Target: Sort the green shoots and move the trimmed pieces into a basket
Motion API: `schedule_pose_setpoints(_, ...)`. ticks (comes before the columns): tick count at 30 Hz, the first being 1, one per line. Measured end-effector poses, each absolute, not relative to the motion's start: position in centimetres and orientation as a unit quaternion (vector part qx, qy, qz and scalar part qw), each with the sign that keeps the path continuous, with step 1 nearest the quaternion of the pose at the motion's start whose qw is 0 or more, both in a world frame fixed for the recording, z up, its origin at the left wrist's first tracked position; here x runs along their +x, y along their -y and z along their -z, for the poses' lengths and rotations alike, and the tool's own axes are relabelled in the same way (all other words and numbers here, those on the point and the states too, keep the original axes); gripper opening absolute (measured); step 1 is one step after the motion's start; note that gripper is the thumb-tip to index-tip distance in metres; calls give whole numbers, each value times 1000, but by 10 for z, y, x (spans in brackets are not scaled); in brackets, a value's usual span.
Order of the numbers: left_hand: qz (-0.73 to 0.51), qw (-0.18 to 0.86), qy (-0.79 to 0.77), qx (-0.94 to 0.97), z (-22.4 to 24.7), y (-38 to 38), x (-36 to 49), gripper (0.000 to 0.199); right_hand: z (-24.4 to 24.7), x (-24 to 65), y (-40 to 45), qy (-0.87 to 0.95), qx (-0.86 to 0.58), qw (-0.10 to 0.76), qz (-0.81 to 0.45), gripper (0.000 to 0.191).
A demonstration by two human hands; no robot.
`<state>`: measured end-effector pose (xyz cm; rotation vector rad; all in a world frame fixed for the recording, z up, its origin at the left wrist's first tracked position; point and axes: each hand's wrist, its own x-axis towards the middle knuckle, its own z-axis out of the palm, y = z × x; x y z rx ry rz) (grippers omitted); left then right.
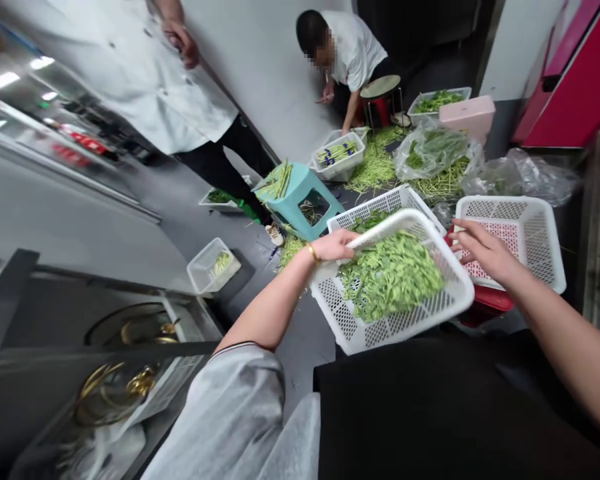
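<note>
My left hand (333, 247) grips a white, rectangular, perforated plastic basket (463, 297) before my waist, mouth up, long axis slanting away rightward; my right hand (490, 252) spreads open beside its right rim, grey floor (300, 340) leftward.

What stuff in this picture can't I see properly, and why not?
All in the head view:
Floor of the held basket, gripped by the left hand: mostly covered by greens.
Basket behind: its near part is hidden by the held one.
Standing person: head cut off by the top edge.
Red things at far left: blurred.
Whether the right hand touches the right basket: they overlap, so unclear.
</note>
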<state>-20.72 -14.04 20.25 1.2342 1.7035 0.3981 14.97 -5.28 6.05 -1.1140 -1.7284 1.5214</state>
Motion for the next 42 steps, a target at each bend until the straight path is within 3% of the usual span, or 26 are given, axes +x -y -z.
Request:
schedule_pose_setpoints(5,81,335,-635,692,-173,128,-159,21,-40,168,93,727,-399,121,-546,50)
schedule_pose_setpoints(8,10,190,-607,772,-152,141,-135,39,-29,183,115,703,-463,113,-528,45)
schedule_pose_setpoints(10,-91,135,-529,833,-141,162,-124,39,-29,184,124,695,-492,127,-508,42)
schedule_pose_setpoints(12,-104,130,-425,889,-130,185,-118,39,-32,181,127,692,-515,141,-486,37)
schedule_pose_setpoints(14,-27,144,-361,921,-118,203,-118,41,-36,175,127,693,-531,150,-463,33)
schedule_pose_setpoints(18,83,157,-341,923,-98,207,-129,41,-44,171,122,723,-532,130,-421,29)
schedule_pose_setpoints(22,7,221,-362,905,-92,194,-140,16,-74,178,121,807,-501,68,-307,46)
schedule_pose_setpoints(26,-131,337,-425,830,-102,195,-142,9,-127,171,136,867,-454,165,-119,66)
schedule_pose_setpoints(29,-192,427,-456,757,-120,201,-134,16,-145,147,148,918,-303,186,-174,57)
schedule_pose_setpoints(37,-202,682,-429,557,-127,204,-131,18,-115,118,141,930,-175,22,-323,37)
schedule_pose_setpoints(42,-241,753,-424,442,-114,211,-129,11,-111,112,149,962,-160,30,-220,30)
